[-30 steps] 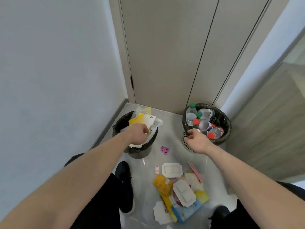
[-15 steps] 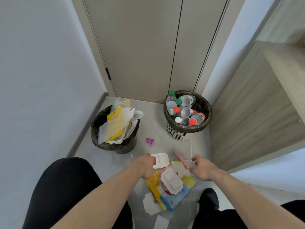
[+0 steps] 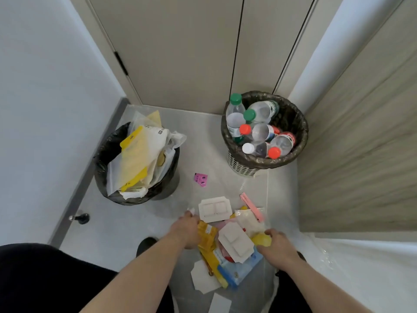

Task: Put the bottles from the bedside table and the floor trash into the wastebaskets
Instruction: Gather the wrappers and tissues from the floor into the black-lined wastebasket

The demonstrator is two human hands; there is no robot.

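floor trash (image 3: 228, 242) lies in a loose heap on the grey floor (image 3: 140, 222) in front of a crouching person: white moulded trays, yellow and blue packets, and a pink strip at the far right edge. the left hand (image 3: 188, 231) is at the heap's left side, fingers curled down onto a yellow packet (image 3: 206, 234); whether it truly grips the packet cannot be told. the right hand (image 3: 278, 243) is at the heap's right side, fingers curled around a yellow wrapper (image 3: 261, 240). beyond the heap stand two wastebaskets, well apart. the black wastebasket (image 3: 135, 163) on the left is stuffed with plastic bags and yellow packaging. the mesh wastebasket (image 3: 264, 132) on the right, lined with a dark bag, holds bottles (image 3: 259, 129) with green, red and white caps. a small pink scrap (image 3: 200, 177) lies on the floor between the two baskets.
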